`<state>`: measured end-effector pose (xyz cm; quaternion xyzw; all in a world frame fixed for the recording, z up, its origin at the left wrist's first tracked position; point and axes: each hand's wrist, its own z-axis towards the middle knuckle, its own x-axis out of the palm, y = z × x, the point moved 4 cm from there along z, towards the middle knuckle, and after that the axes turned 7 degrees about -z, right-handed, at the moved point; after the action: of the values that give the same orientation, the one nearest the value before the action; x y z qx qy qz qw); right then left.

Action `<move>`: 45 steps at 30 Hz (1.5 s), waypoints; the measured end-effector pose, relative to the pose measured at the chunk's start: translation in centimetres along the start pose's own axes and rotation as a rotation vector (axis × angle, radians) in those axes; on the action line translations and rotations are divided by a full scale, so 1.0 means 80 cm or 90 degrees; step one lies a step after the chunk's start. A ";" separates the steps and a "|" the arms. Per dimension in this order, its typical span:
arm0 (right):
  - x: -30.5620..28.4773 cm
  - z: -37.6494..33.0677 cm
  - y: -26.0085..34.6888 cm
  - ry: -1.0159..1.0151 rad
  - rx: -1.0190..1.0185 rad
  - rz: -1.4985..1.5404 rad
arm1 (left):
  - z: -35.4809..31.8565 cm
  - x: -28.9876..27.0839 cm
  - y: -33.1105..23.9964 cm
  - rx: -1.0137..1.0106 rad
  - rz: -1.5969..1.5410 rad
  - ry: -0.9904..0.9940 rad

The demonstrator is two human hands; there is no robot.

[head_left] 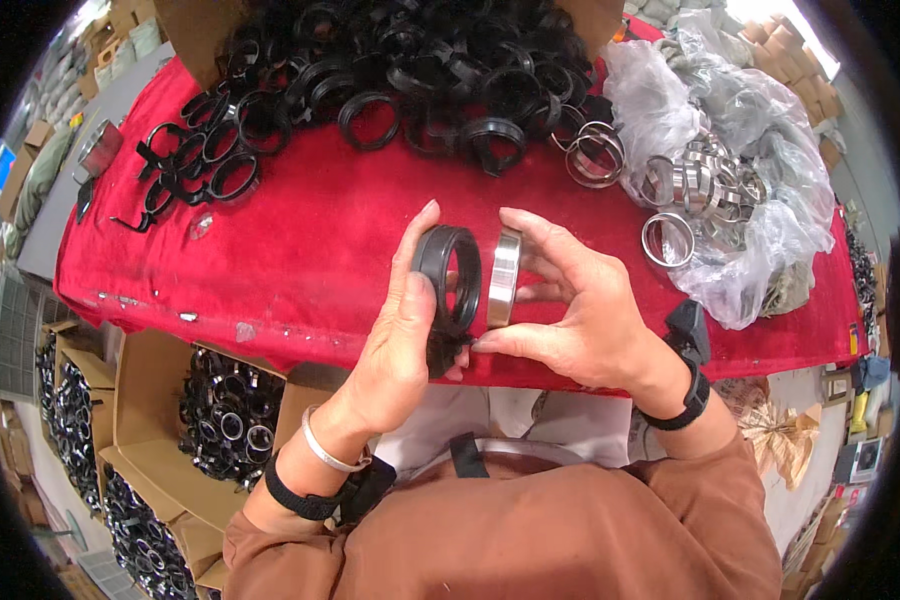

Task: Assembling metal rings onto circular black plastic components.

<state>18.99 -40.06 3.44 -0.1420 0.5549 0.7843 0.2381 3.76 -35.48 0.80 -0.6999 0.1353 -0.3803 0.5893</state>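
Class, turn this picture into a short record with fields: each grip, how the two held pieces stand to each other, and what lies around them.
Left grip: holds a black ring on edge
Right grip: holds a silver ring on edge
Held pieces: side by side, a gap between them
Surface: red cloth
Far side: heap of black rings
Right side: clear plastic bag with loose silver rings
Lower left: cardboard box containing black parts
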 end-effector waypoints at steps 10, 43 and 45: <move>0.014 0.009 0.001 0.028 -0.034 0.007 | 0.004 0.006 0.003 0.005 0.048 0.088; 0.059 0.178 -0.028 -0.059 0.004 0.334 | 0.099 -0.124 -0.071 0.491 0.928 -0.095; 0.069 0.156 -0.010 0.008 0.030 0.495 | 0.113 -0.106 -0.059 0.528 0.862 -0.104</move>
<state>15.29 -26.96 4.39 0.0800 0.5868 0.8020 -0.0772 3.07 -22.28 1.88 -0.2153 0.3347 0.0935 0.9126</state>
